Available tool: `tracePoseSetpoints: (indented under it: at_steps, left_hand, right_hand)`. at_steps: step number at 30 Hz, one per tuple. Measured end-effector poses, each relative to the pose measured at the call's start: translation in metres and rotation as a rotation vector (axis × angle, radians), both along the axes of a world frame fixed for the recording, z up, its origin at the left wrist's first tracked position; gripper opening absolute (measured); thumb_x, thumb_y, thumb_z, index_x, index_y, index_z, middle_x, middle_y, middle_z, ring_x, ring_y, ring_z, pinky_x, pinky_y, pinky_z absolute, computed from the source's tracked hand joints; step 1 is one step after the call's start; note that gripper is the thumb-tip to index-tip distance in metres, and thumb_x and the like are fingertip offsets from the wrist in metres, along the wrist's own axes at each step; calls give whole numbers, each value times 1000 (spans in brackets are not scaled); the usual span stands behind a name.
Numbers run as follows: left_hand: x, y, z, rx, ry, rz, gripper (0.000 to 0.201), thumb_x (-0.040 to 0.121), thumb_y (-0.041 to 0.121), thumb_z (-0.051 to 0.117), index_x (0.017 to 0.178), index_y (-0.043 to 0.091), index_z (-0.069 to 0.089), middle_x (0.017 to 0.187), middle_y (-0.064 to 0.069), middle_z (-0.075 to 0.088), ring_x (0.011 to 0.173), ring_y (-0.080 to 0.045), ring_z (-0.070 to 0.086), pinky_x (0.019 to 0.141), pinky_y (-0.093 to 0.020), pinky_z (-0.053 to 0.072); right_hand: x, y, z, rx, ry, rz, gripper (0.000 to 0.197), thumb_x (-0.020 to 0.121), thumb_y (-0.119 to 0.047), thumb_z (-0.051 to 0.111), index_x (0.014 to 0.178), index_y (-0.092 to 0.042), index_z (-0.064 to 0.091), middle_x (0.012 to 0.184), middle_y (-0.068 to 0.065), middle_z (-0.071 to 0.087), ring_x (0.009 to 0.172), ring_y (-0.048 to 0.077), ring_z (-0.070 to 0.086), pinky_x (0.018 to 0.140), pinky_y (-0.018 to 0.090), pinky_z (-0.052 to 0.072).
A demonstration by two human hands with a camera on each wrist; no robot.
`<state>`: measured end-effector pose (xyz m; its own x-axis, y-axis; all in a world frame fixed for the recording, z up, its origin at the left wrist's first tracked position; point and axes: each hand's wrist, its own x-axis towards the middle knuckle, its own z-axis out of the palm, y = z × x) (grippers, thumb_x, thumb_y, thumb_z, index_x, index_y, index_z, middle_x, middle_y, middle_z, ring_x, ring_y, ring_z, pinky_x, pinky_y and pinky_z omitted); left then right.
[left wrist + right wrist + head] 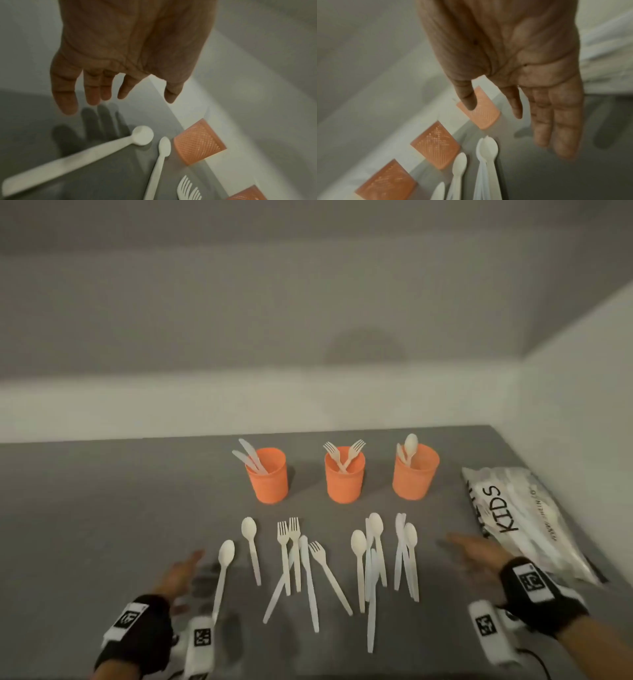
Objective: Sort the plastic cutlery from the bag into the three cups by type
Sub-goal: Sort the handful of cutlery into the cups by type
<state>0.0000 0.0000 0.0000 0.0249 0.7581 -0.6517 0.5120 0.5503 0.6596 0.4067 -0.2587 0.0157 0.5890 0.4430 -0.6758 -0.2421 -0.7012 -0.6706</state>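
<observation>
on the grey table (102, 508), the crumpled white plastic bag (520, 518) lies at the right, three orange plastic cups (345, 474) stand in a row holding knives, forks, spoons, and loose white plastic cutlery (308, 570) lies spread in front. the sorting looks partly done. both the left hand (181, 573) and right hand (479, 556) hover flat-fingered, holding nothing. next comes pinching one piece, probably the near white plastic spoon (142, 135). only the wrist views show bare palms.

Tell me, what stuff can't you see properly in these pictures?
- Inside the bag: head view, crinkled plastic hides whether cutlery remains.
- Cup bottoms: head view, walls hide how many pieces stand inside.
- Piled knives: overlapping, count unclear.
- Left hand: head view, motion-blurred.
- Forks: left wrist view, cut off by the edge.
</observation>
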Motion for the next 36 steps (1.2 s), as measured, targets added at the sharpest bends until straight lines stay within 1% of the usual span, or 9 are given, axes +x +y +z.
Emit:
tracePoseSetpoints:
  at_steps: [4,6,9,14,19,22,25,30,36]
  left_hand:
    - [20,10,-14,-93,-51,-59,56,86,59,46,90,6,61,93,-11,60,71,-25,53,74,-35,44]
    - [31,18,-25,-46,6,-122,65,81,66,48,104,7,59,107,-14,62,89,-30,58,78,-37,47]
    - [50,40,-64,64,204,-321,81,70,75,45,123,14,54,132,-15,52,122,-35,47,108,-45,33]
    - [98,17,-105,79,187,-622,99,55,87,36,126,19,51,134,-9,53,129,-30,41,115,-47,21]
    - [155,-56,-45,-86,-11,-563,61,88,58,44,138,24,41,145,-14,37,131,-32,40,108,-42,36]
    - [178,-75,-31,-252,-180,-506,46,93,51,41,126,21,52,116,-7,62,100,-22,59,94,-40,48]
    - [183,-84,-19,-365,-315,-441,32,95,42,42,100,14,56,77,-5,57,66,-17,52,68,-31,46]
    - [171,-74,-24,-421,-430,-313,34,93,38,47,91,5,55,74,-8,51,66,-19,48,64,-32,43]
    - [165,-76,-36,-440,-528,-237,30,93,36,47,93,6,54,87,-9,55,81,-19,52,76,-33,44]
  right_hand:
    - [-17,22,-14,-146,-10,30,60,90,-46,54,137,-11,40,130,14,48,101,29,50,81,39,44]
    - [-28,36,-17,-188,-8,62,65,89,-48,53,140,-11,36,141,14,41,118,32,46,91,42,42]
    - [-44,57,-12,-261,-87,214,73,89,-54,49,143,-9,30,148,16,34,131,32,39,105,41,38]
    - [-76,86,-22,-415,-248,509,93,75,-74,47,145,-15,29,151,13,29,133,30,37,111,36,31]
    - [-110,117,-30,-391,-346,642,97,71,-62,65,144,-12,25,149,13,19,136,30,29,108,33,30]
    - [-129,129,-36,-435,-549,694,78,84,-39,61,141,-3,22,145,15,20,135,30,25,110,34,27]
    - [-137,132,-42,-450,-702,755,71,86,-35,60,140,-5,24,139,14,27,129,29,27,104,37,35]
    - [-121,125,-44,-371,-724,795,72,78,-22,70,137,-16,30,138,15,26,127,33,32,96,42,42]
    - [-122,130,-51,-399,-776,801,64,78,-15,70,132,-6,37,138,16,39,130,33,34,102,39,38]
